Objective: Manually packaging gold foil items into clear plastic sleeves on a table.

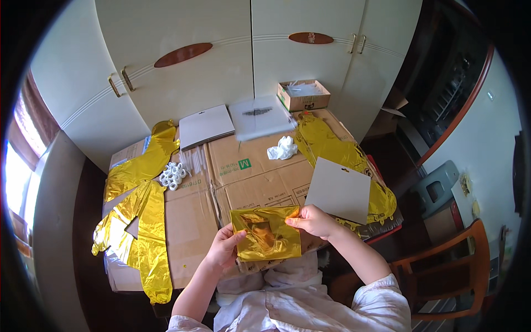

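Over the near edge of the cardboard (pixel 191 238): foil (pixel 271 246), a flat gold square, held up by two hands; its face creased and shiny
Left hand (pixel 223 247): clamped on the foil's left edge; thumb on top, fingers curled behind; no gap shows at the pinch
Right hand (pixel 316 222): thumb and forefinger together on the foil's upper right corner; the film puckers there; what the other fingers touch, I cannot tell
Foil step: the square seems to be in handling between the two pinches; whether being spread or smoothed, one frame cannot tell
Foil's next move: probably calls for a light, even pull with both pinches firm; so thin a film could slip or tear at the puckered corner
Cardboard's left side: two gold shapes (pixel 152 243), lying limp; white rings (pixel 173 176) just inward of them
Cardboard's right side: a white card (pixel 338 191), lying askew, partly over a gold sheet (pixel 327 138)
Cardboard's far side: a card stack (pixel 207 127); clear sleeves (pixel 260 124); an open box (pixel 307 103)
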Available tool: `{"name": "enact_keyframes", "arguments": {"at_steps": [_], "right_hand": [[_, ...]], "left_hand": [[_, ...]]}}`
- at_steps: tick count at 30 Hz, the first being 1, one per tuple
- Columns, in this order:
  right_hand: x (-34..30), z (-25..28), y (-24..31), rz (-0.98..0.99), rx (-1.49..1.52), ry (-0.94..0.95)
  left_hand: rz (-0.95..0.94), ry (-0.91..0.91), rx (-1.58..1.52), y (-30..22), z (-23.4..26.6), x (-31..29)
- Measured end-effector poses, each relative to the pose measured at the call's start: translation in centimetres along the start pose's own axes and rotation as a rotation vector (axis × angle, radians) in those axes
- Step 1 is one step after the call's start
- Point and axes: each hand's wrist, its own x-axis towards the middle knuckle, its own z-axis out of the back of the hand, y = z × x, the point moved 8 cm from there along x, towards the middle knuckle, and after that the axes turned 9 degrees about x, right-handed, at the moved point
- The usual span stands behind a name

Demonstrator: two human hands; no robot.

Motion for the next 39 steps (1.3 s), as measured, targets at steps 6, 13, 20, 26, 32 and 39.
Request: {"name": "enact_keyframes", "arguments": {"at_steps": [6, 13, 20, 26, 32, 39], "right_hand": [[-0.5, -0.2, 1.0, 0.040, -0.138, 0.022], [-5.1, 6.2, 4.6, 0.606, -1.596, -0.627], [-5.1, 3.6, 3.2, 0.808, -1.894, -0.543], [-2.9, -9.5, 6.3, 0.758, -1.808, -0.432], [4.2, -14.5, 6.0, 0.690, -1.362, -0.319], [4.3, -4.4, 2.6, 0.303, -0.344, -0.183]], "left_hand": [[0.092, -0.099, 0.094, 0.8, 0.7, 0.0], [-0.011, -0.162, 0.074, -0.7, 1.7, -1.9], [-0.220, -0.382, -0.050, -2.9, 3.7, -5.0], [-0.480, -0.540, -0.138, -5.9, 3.5, -8.3], [-0.565, -0.689, -0.315, -4.1, 6.6, -10.2], [-0.368, -0.715, -0.456, 1.5, 2.4, -6.0]]}}
